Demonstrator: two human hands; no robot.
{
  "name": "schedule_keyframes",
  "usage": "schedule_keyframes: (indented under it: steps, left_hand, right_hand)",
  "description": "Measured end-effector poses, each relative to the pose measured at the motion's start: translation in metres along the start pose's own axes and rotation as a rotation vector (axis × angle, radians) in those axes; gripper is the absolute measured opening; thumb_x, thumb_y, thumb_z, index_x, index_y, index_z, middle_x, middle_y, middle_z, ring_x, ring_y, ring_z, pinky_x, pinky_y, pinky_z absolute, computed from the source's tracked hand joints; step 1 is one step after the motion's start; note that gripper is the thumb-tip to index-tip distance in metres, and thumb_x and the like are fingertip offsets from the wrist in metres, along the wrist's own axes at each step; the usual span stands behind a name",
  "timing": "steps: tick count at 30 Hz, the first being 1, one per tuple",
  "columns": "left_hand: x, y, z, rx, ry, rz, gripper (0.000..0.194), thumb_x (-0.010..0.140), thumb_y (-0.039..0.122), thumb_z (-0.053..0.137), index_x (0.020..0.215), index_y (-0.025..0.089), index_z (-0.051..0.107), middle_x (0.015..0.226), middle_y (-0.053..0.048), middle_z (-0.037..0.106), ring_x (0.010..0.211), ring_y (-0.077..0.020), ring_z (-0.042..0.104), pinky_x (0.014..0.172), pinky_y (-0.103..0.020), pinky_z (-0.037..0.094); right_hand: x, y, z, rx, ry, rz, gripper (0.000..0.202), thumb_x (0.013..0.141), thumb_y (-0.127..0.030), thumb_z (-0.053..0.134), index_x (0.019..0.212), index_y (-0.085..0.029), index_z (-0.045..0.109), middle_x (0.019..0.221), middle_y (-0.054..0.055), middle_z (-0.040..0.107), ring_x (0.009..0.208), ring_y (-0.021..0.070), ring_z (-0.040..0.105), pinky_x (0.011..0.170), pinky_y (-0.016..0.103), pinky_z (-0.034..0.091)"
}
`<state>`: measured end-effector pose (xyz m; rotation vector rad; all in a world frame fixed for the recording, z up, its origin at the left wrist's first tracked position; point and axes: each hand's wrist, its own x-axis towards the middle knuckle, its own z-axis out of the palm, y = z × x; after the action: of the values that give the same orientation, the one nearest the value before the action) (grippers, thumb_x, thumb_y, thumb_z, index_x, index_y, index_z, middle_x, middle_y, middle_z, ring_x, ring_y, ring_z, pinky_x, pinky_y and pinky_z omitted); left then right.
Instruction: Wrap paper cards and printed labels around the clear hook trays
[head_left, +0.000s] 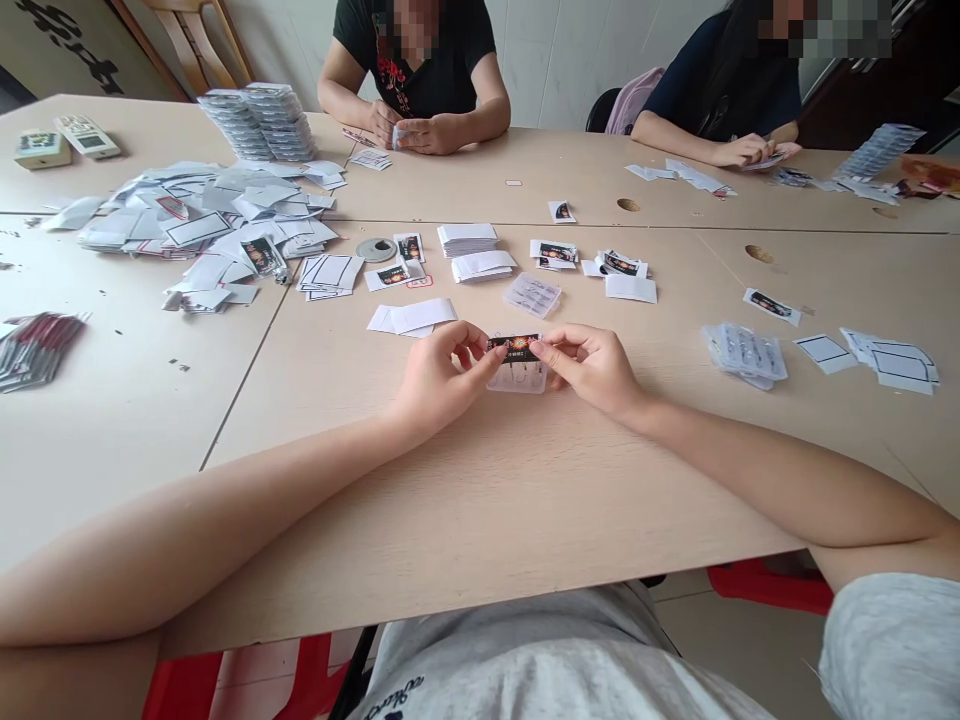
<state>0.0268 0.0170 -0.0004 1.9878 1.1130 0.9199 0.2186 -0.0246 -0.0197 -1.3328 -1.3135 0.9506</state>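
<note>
Between my hands is a small clear plastic box [517, 378] with small dark items inside, and a black label [514, 348] with an orange burst lies along its upper part. My left hand [448, 372] pinches the label's left end, thumb on top. At the right end, my right hand [592, 368] presses its thumb on the label, with fingers curled behind the box. Just beyond sits another clear box [532, 294]. White cards [412, 317] lie beside my left hand, and stacked white cards [468, 240] are farther back.
A big pile of white cards [202, 215] covers the left, with stacked packs [259, 122] behind. Clear boxes [745, 353] and bordered cards [896, 360] lie right. A tape roll [376, 250] rests near labels [555, 253]. Two people sit across the table [450, 500], handling small items.
</note>
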Motion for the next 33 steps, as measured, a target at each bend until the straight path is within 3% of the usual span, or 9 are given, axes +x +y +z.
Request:
schedule_keyframes:
  steps: [4,11,15,24,33]
  left_hand:
    - [0.0024,-0.0037,-0.0003,-0.032,0.002,-0.028,0.025,0.077,0.041,0.063,0.074,0.016,0.062,0.071,-0.003,0.063,0.062,-0.0112,0.051,0.055,-0.025,0.038]
    - [0.006,-0.0089,0.0003,-0.313,-0.002,-0.112,0.032,0.068,0.042,0.073,0.084,0.015,0.065,0.076,-0.005,0.067,0.067,-0.0136,0.059,0.057,-0.025,0.044]
    - [0.0065,-0.0096,0.0002,-0.3,0.008,-0.124,0.03,0.067,0.043,0.074,0.073,0.014,0.065,0.075,-0.005,0.066,0.064,-0.0121,0.056,0.056,-0.025,0.043]
    - [0.0048,-0.0069,0.0,-0.37,0.007,-0.134,0.028,0.07,0.04,0.073,0.081,0.016,0.066,0.075,-0.004,0.067,0.066,-0.0126,0.058,0.059,-0.025,0.044]
    - [0.0066,-0.0086,0.0027,-0.368,0.022,-0.204,0.032,0.067,0.046,0.074,0.071,0.015,0.065,0.071,-0.003,0.063,0.065,-0.0119,0.055,0.058,-0.025,0.043]
  right_hand:
    - [0.0011,-0.0006,-0.0011,-0.008,0.003,0.0,0.035,0.071,-0.051,0.069,0.079,-0.017,0.067,0.069,0.003,0.066,0.05,0.0098,0.057,0.042,0.022,0.052]
    - [0.0028,0.0009,-0.0028,0.008,0.0,-0.003,0.034,0.072,-0.051,0.068,0.078,-0.017,0.065,0.073,0.004,0.066,0.056,0.0116,0.059,0.047,0.025,0.055]
    - [0.0055,0.0041,-0.0041,0.02,-0.045,-0.015,0.035,0.073,-0.054,0.065,0.077,-0.018,0.064,0.074,0.003,0.066,0.06,0.0134,0.06,0.053,0.028,0.056]
    - [0.0072,0.0049,-0.0043,0.013,-0.041,-0.082,0.032,0.075,-0.051,0.065,0.072,-0.02,0.06,0.076,0.003,0.064,0.072,0.0156,0.059,0.067,0.03,0.05]
    - [0.004,0.0007,-0.0016,0.063,-0.035,-0.123,0.026,0.078,-0.039,0.065,0.065,-0.019,0.054,0.072,0.001,0.059,0.067,0.0135,0.054,0.064,0.029,0.045]
